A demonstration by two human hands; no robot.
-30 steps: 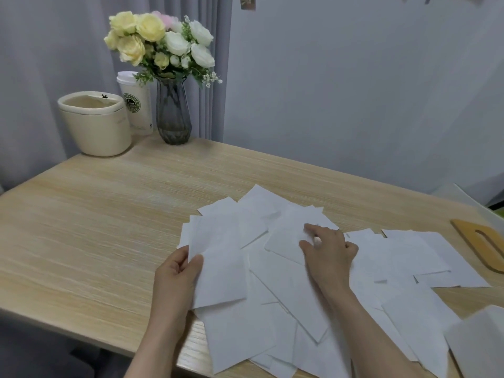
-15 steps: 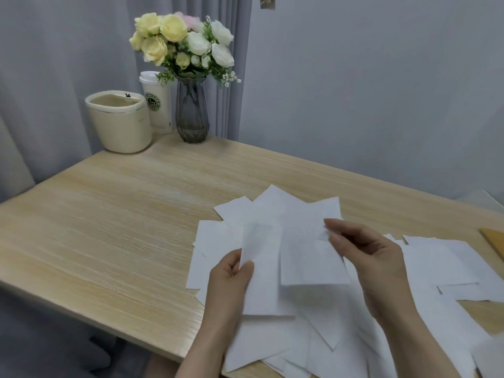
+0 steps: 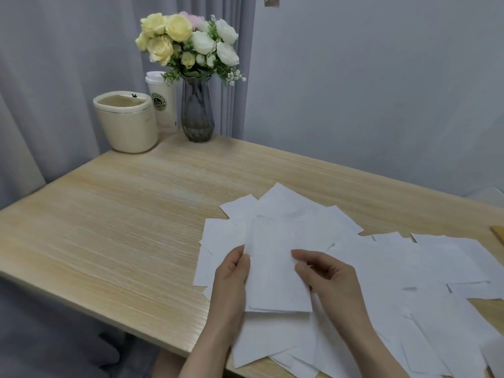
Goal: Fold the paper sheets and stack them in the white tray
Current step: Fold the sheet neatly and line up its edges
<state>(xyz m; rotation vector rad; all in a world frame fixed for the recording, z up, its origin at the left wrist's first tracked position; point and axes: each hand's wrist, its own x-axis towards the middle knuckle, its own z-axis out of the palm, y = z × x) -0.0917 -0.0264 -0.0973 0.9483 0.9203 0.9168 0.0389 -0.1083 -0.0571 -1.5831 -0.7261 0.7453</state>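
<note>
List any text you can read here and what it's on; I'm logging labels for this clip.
Round green logo on the white paper cup: lettering around the ring is too blurred to read.
Paper sheets: no print visible.
Cream pot: no text, only a small dark mark on the rim.
Nothing else bears text.

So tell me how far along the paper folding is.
Done: nothing that shows; the white tray is out of view, so no stack can be checked. In hand: the left hand and right hand hold one sheet by its side edges above the pile. Left: many loose sheets lie spread across the wooden table.
</note>
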